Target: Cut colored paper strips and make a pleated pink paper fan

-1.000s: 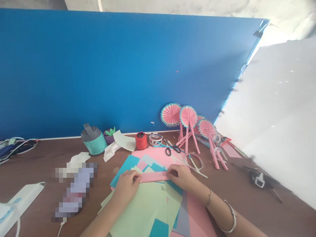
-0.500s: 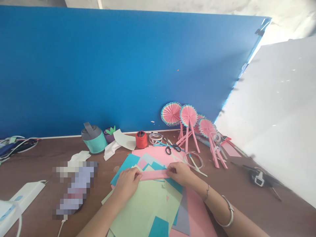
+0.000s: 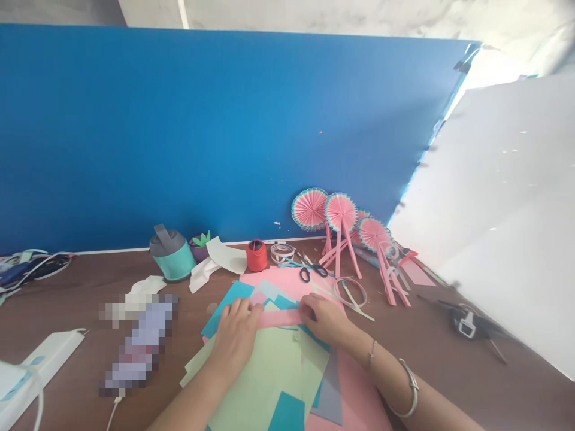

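Note:
A narrow folded strip of pink paper (image 3: 280,318) lies across the pile of coloured sheets, one end in each hand. My left hand (image 3: 238,326) is closed on its left end, thumb and fingers laid over it. At the right end, my right hand (image 3: 320,316) pinches the strip between bent fingers. Under both hands spread pale green paper (image 3: 260,377), blue paper (image 3: 287,413) and a large pink sheet (image 3: 359,383). Black-handled scissors (image 3: 313,273) rest just beyond the right hand.
Pink pleated paper fans (image 3: 341,212) lean at the back against a blue panel (image 3: 202,131). A red spool (image 3: 257,256), tape rolls (image 3: 283,252) and a teal container (image 3: 173,260) stand along the rear. A white power strip (image 3: 42,371) lies left, a watch (image 3: 466,323) right.
My left hand has turned flatter, its fingers now reaching over the pink strip's end. The right hand keeps its pinch, nearly in place. The view has shifted slightly.

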